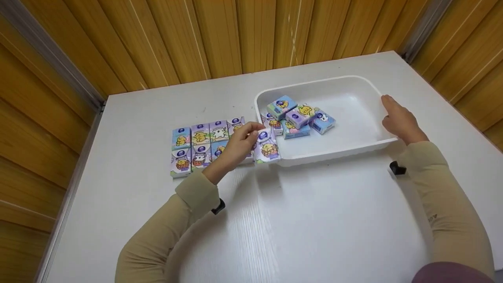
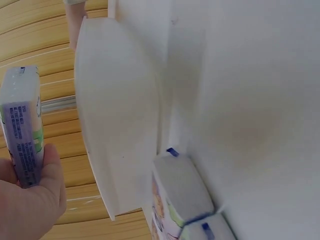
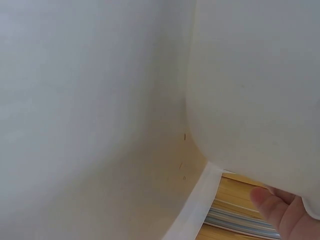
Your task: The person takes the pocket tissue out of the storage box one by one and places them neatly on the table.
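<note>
My left hand [image 1: 237,145] pinches a purple-and-white pocket tissue pack [image 1: 266,147] with a cartoon print, held up at the near left corner of a white plastic tray [image 1: 334,151]. In the left wrist view the pack [image 2: 22,135] stands between thumb and fingers, its printed purple edge toward the camera. My right hand [image 1: 402,120] grips the tray's right rim. Several tissue packs [image 1: 300,115] lie loosely piled in the tray's left part. To the tray's left, more packs [image 1: 200,135] sit side by side in two rows, partly hidden behind my left hand.
The white table [image 1: 326,224] extends in front of the tray. Wood-look panels [image 1: 220,35] stand behind the table and at both sides. The tray's left wall [image 1: 257,104] rises right beside the rows of packs.
</note>
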The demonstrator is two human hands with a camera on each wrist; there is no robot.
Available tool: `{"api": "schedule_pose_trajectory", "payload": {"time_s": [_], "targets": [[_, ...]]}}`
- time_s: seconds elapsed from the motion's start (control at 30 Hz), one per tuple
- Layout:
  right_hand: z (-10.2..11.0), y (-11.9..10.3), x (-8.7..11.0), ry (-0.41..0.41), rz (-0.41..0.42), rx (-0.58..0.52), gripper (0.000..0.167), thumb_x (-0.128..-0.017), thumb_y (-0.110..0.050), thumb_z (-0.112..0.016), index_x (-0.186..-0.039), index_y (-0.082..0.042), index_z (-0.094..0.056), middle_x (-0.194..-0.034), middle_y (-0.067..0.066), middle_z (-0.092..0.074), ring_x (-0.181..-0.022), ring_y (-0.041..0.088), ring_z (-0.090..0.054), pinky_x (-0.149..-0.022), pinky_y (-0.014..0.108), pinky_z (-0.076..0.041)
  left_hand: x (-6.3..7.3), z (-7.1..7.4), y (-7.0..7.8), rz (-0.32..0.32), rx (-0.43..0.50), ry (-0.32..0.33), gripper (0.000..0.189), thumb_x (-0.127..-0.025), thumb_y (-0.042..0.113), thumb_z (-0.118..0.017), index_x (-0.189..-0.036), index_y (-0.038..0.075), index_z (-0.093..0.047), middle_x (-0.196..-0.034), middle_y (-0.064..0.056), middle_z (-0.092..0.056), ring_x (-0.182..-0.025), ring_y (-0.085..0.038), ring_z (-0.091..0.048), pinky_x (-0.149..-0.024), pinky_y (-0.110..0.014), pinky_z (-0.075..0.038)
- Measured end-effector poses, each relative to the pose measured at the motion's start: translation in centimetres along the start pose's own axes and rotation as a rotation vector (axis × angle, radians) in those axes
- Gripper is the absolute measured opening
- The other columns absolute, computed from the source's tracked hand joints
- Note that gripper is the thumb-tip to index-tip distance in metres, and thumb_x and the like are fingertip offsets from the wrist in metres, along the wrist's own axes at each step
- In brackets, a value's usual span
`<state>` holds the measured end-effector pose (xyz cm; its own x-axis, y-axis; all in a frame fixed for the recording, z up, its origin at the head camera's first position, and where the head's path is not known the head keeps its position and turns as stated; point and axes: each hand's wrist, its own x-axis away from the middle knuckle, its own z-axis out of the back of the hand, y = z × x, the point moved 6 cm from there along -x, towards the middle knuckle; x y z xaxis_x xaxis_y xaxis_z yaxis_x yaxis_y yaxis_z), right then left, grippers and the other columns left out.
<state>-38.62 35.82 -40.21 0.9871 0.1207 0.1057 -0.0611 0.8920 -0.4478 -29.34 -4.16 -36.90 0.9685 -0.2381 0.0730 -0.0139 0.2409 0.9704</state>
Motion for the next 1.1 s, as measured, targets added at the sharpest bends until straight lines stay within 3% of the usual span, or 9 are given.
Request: {"api": "schedule_pose_trajectory", "payload": {"time_s": [0.13, 0.4, 0.6, 0.83, 1.1], "targets": [[0.0, 0.0, 0.0, -0.007, -0.007, -0.012, 0.061, -0.087, 0.001, -0.025, -0.141, -0.004, 0.004, -0.147, 0.017, 0.007, -0.133, 0.039, 0.002, -0.108, 0.051, -0.003, 0.9, 0.3, -1.3, 0.011, -0.117, -0.013, 0.024, -0.094, 0.010, -0.036, -0.110, 0.009, -0.055, -0.103, -0.005, -0.056, -0.085, -0.013, -0.050, -0.070, -0.021, -0.041], [-0.1, 0.2, -0.1, -0.010, 0.005, -0.010, 0.061, -0.087, 0.001, -0.024, -0.141, -0.004, 0.004, -0.147, 0.016, 0.007, -0.133, 0.038, 0.002, -0.108, 0.051, -0.003, 1.9, 0.3, -3.4, 0.018, -0.358, -0.053, 0.022, -0.093, 0.007, -0.039, -0.110, 0.006, -0.052, -0.107, -0.009, -0.054, -0.096, -0.018, -0.049, -0.087, -0.032, -0.042], [0.1, 0.2, -0.1, 0.005, 0.017, 0.007, 0.061, -0.086, 0.000, -0.025, -0.141, -0.003, 0.001, -0.147, 0.017, 0.003, -0.132, 0.041, -0.002, -0.107, 0.052, -0.006, 2.1, 0.6, -4.2, -0.016, -0.453, -0.032, 0.015, -0.091, 0.005, -0.042, -0.101, 0.004, -0.053, -0.098, -0.010, -0.054, -0.089, -0.020, -0.050, -0.077, -0.031, -0.044], [0.2, 0.1, -0.2, 0.006, 0.013, 0.008, 0.060, -0.086, -0.001, -0.025, -0.141, -0.004, 0.000, -0.147, 0.017, 0.003, -0.132, 0.040, -0.002, -0.108, 0.051, -0.005, 2.4, 1.2, -5.0, 0.027, -0.546, 0.009, 0.012, -0.091, 0.007, -0.044, -0.099, 0.005, -0.052, -0.098, -0.010, -0.052, -0.089, -0.020, -0.048, -0.079, -0.031, -0.043], [0.0, 0.2, -0.1, 0.001, -0.002, -0.010, 0.061, -0.087, 0.000, -0.025, -0.141, -0.005, 0.002, -0.147, 0.016, 0.005, -0.133, 0.037, 0.002, -0.108, 0.050, -0.003, 2.7, 1.6, -5.3, 0.085, -0.627, 0.059, 0.008, -0.092, 0.013, -0.042, -0.094, 0.008, -0.048, -0.091, -0.006, -0.046, -0.082, -0.018, -0.045, -0.071, -0.029, -0.041]]}}
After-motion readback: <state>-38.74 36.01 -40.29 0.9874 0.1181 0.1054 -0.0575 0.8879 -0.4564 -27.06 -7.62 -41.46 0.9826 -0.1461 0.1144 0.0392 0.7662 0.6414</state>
